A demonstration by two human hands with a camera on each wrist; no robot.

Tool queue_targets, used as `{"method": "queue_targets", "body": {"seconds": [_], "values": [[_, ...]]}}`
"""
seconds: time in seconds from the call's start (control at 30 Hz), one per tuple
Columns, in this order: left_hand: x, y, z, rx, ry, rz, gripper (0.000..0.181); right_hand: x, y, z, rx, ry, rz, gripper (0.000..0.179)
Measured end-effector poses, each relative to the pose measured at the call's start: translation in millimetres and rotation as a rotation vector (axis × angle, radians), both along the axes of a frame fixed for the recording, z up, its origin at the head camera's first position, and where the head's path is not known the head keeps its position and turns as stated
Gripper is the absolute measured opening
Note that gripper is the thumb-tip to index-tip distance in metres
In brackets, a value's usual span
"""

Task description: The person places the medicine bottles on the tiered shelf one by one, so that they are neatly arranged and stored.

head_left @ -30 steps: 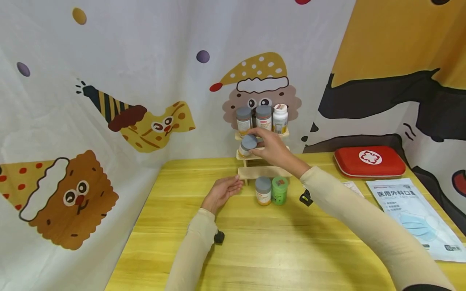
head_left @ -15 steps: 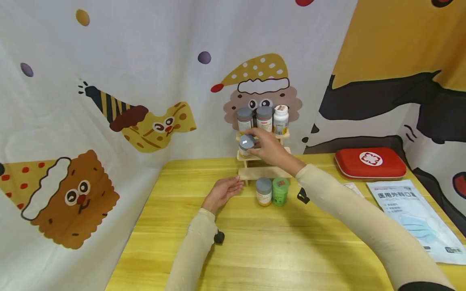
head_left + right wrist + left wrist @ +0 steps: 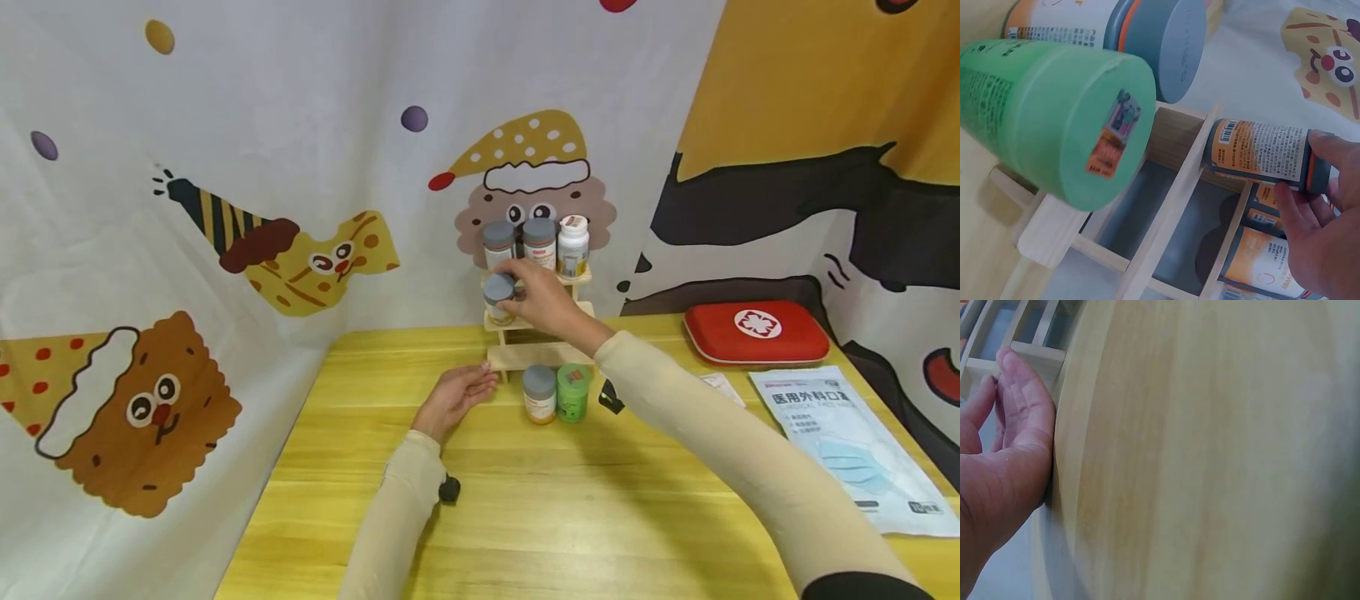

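Observation:
My right hand [image 3: 551, 302] pinches a grey-capped supplement bottle [image 3: 498, 289] between thumb and fingers, near its cap. In the right wrist view this bottle [image 3: 1259, 153] has its base at the left end of the wooden rack's middle step. The tiered wooden rack [image 3: 540, 356] stands against the curtain. My left hand [image 3: 454, 398] rests on the table beside the rack's lowest step, fingers loosely bent. Its fingertips [image 3: 1007, 356] are at the rack's end; whether they press on it I cannot tell. Two grey-capped bottles [image 3: 539, 243] and a white bottle [image 3: 573, 247] fill the top step.
In front of the rack stand another grey-capped bottle [image 3: 539, 395] and a green tub [image 3: 573, 393]. To the right lie a red first-aid case [image 3: 756, 333], a face-mask packet [image 3: 847, 450] and a small paper packet [image 3: 723, 389]. A printed curtain [image 3: 360, 150] hangs behind the table.
My right hand has moved the bottle slightly left on the middle step and set it from tilted to more upright. The left hand has stayed beside the rack.

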State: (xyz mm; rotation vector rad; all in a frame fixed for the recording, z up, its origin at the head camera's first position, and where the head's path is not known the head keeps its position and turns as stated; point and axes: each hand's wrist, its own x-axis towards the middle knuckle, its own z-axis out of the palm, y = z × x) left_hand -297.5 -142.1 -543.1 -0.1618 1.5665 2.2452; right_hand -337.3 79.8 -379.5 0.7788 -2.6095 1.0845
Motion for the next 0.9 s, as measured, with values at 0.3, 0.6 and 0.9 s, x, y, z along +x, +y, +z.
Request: {"method": "queue_targets", "body": {"seconds": [0.3, 0.6, 0.9], "values": [[-1.1, -0.5, 0.1, -0.002, -0.009, -0.002, 0.028, -3.2, -5, -0.3, -0.073, -0.054, -0.076, 0.054], [-2.7, 2.0, 2.2, 0.003, -0.003, -0.02, 0.027, -5.4, -6, 0.1, -0.051, -0.042, -0.147, 0.057], [0.3, -0.1, 1.6, -0.011, 0.011, -0.012, 0.033, -5.4, -16, -2.4, -0.062, -0.035, -0.222, 0.059]]}}
